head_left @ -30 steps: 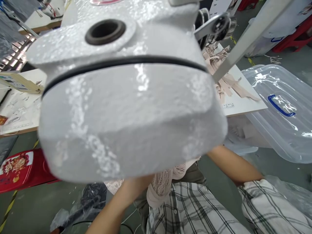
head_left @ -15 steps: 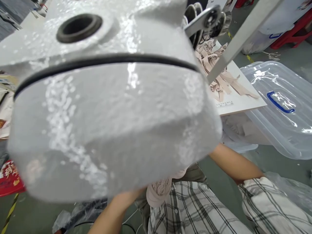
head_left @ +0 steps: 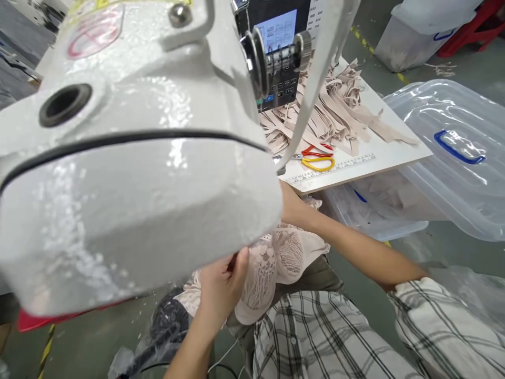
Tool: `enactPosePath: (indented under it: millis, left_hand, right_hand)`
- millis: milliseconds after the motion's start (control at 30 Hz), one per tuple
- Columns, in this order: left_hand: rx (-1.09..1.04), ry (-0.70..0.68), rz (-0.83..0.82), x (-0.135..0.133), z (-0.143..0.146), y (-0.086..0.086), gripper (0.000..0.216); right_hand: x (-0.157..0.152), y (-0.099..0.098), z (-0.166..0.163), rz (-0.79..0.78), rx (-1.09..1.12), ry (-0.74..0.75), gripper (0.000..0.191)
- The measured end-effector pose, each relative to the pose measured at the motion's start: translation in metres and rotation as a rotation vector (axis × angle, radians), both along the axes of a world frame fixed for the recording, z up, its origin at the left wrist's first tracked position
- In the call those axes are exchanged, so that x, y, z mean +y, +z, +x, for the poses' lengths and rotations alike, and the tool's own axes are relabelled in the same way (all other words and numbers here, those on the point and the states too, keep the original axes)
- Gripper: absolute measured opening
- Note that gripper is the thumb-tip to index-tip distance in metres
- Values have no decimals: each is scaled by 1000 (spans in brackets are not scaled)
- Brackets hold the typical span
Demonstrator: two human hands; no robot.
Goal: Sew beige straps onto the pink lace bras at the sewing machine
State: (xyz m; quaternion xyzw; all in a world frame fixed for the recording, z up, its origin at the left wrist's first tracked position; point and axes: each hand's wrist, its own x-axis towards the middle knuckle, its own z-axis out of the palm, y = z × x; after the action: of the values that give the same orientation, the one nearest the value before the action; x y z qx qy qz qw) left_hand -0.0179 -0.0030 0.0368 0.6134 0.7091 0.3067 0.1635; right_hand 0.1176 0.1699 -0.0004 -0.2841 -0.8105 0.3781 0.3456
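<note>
A pale pink lace bra hangs over my lap below the head of a white sewing machine. With thumb and fingers pinched together, my left hand grips the bra's edge just under the machine head; its fingertips are partly covered. My right hand reaches in under the right side of the machine, by the far end of the bra. Only its back and wrist show, the fingers being hidden behind the machine head.
Many beige fabric strips lie on the white table, near red and yellow scissors and a ruler. A control panel stands behind. Clear plastic bins stand at the right.
My view has shifted, so the machine head sits farther left and the scissors and panel show. My left hand and more of the bra have come into sight.
</note>
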Motion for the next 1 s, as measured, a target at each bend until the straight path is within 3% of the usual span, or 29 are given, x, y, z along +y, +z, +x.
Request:
enactPosePath:
  millis: [433, 833, 1000]
  left_hand:
    - [-7, 73, 85, -2, -1, -14, 30]
    - [-5, 102, 86, -2, 1, -13, 27]
    - [-223, 340, 94, -2, 16, -27, 34]
  right_hand:
    - [-2, 2, 1, 13, 15, 11, 7]
    - [-2, 2, 2, -3, 29, 24, 4]
    - [-1, 4, 5, -13, 36, 33, 11]
